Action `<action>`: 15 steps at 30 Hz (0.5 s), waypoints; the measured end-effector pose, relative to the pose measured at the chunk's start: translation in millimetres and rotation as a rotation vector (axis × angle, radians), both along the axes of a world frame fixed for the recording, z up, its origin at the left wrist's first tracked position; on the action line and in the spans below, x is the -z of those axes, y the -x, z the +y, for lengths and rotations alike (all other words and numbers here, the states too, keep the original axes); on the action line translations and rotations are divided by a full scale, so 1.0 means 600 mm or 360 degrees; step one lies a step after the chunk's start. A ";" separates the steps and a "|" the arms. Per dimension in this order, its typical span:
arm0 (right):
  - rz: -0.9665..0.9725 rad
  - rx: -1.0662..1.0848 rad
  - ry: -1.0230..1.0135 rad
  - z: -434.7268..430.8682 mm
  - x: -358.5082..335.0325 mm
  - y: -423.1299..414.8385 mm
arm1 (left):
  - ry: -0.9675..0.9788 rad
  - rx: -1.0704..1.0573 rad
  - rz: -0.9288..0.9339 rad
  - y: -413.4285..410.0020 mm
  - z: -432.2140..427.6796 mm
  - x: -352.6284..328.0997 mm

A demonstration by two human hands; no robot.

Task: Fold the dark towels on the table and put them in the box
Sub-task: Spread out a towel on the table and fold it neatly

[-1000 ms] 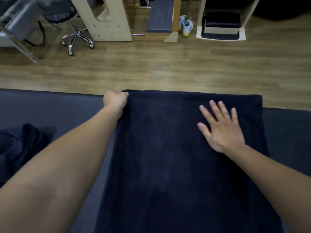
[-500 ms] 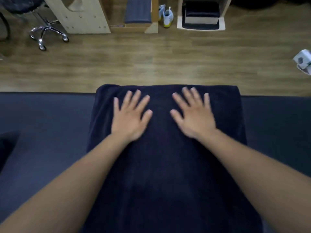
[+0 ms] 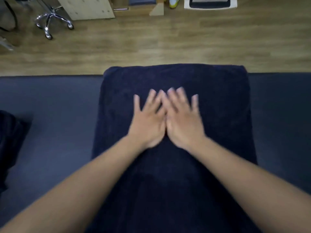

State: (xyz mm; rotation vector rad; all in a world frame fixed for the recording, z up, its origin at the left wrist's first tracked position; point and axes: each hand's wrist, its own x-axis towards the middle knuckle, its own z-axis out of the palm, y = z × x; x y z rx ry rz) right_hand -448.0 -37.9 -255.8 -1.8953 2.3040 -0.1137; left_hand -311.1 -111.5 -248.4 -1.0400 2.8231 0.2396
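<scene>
A dark navy towel [image 3: 218, 101] lies spread flat on the grey table [image 3: 55, 115], its far edge reaching the table's far edge. My left hand [image 3: 148, 121] and my right hand [image 3: 183, 121] both press flat on the towel's middle, fingers straight and spread, the two hands touching side by side. Both hands are blurred by motion. Another dark towel [image 3: 10, 140] lies crumpled at the table's left edge, partly out of frame. No box is in view.
Beyond the table is a wooden floor [image 3: 168, 41]. An office chair base [image 3: 50, 21] stands at the far left, with light wooden furniture [image 3: 87, 7] and a white-framed unit [image 3: 210, 4] along the top.
My left hand let go of the towel's far left corner and laid flat on it. Both hands then slid inward and toward me until they touch at the towel's middle.
</scene>
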 end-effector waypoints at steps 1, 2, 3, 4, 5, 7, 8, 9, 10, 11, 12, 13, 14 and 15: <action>-0.0011 -0.0117 -0.0049 0.012 0.010 -0.021 | -0.0017 0.0058 -0.0083 -0.004 0.018 0.013; -0.0027 -0.0142 -0.0080 0.012 0.013 -0.010 | -0.0015 0.0017 -0.0074 -0.009 0.007 0.021; -0.0024 -0.0069 -0.0111 0.006 0.012 0.024 | -0.0017 -0.0117 -0.0027 -0.014 -0.018 0.026; 0.0021 0.0028 -0.0165 0.002 0.011 0.065 | -0.0023 -0.0290 0.0005 -0.022 -0.047 0.026; 0.0076 0.0133 -0.0220 0.004 0.011 0.110 | -0.0031 -0.0467 0.0004 -0.034 -0.073 0.028; 0.0100 0.0393 -0.0344 0.023 0.009 0.200 | -0.0122 -0.0787 0.0034 -0.066 -0.123 0.025; 0.0106 0.0492 -0.0402 0.037 0.003 0.232 | -0.0214 -0.0943 0.0092 -0.081 -0.139 0.018; 0.0130 0.0555 -0.0435 0.049 -0.007 0.249 | -0.0287 -0.1092 0.0167 -0.092 -0.144 0.007; 0.0172 0.0594 -0.0445 0.058 -0.015 0.249 | -0.0300 -0.1183 0.0232 -0.098 -0.136 -0.002; 0.0190 0.0608 -0.0420 0.063 -0.025 0.231 | -0.0238 -0.1152 0.0252 -0.099 -0.115 -0.012; 0.0167 0.0590 -0.0362 0.064 -0.033 0.195 | -0.0144 -0.0995 0.0264 -0.097 -0.082 -0.017; 0.0146 0.0525 -0.0286 0.065 -0.041 0.141 | -0.0099 -0.0731 0.0293 -0.094 -0.035 -0.019; 0.0097 0.0408 -0.0198 0.074 -0.048 0.072 | -0.0115 -0.0433 0.0346 -0.096 0.021 -0.013; -0.0019 0.0245 -0.0116 0.093 -0.045 -0.005 | -0.0178 -0.0206 0.0359 -0.107 0.080 0.002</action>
